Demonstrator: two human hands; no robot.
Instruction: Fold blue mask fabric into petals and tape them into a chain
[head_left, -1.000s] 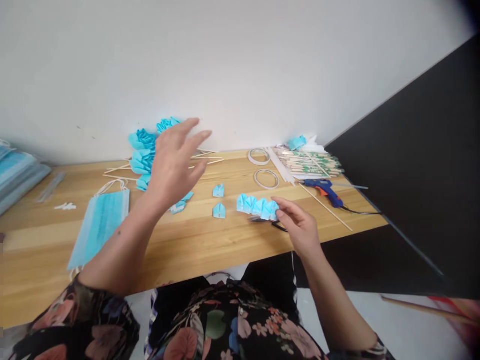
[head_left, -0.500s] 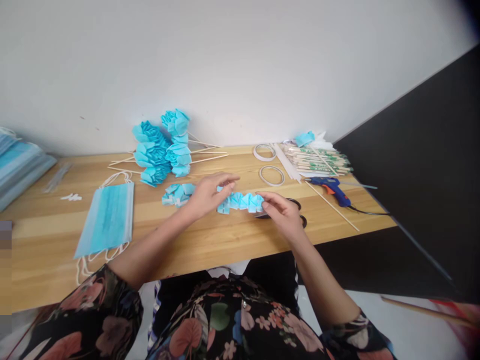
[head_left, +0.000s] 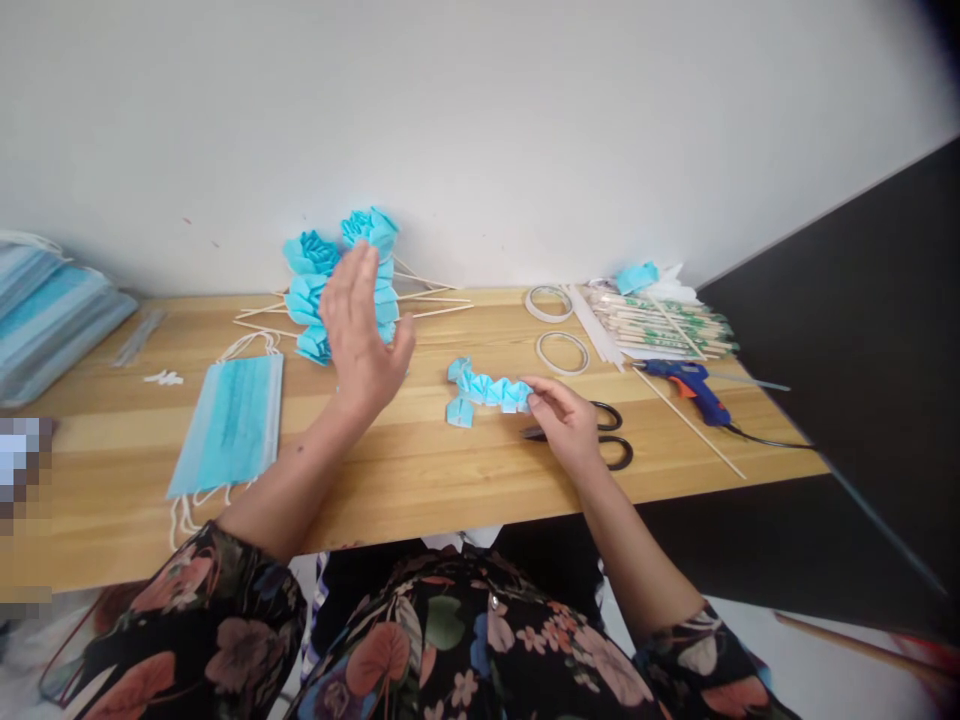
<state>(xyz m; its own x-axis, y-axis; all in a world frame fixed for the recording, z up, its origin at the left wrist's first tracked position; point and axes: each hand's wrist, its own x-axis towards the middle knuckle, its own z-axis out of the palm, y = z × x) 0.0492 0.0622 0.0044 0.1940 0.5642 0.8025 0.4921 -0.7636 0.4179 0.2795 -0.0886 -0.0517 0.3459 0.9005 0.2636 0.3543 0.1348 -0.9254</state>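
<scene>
My right hand [head_left: 566,425] pinches the right end of a chain of folded light-blue pieces [head_left: 484,390] that lies on the wooden table [head_left: 420,470]. My left hand [head_left: 364,335] is lifted above the table with its fingers stretched out and holds nothing. It hovers in front of a bunch of blue folded flowers on thin sticks [head_left: 341,275] by the wall. Black scissors [head_left: 611,435] lie just right of my right hand.
A flat blue face mask [head_left: 232,425] lies at the left, and a stack of masks [head_left: 45,310] sits at the far left. Two tape rings [head_left: 562,350], a bundle of wooden sticks [head_left: 660,325] and a blue glue gun [head_left: 690,385] are at the right. A dark panel borders the table's right end.
My left hand let go of the chain's left end and rose toward the flowers. The chain now lies with one more piece at its left end, and my right hand still holds it.
</scene>
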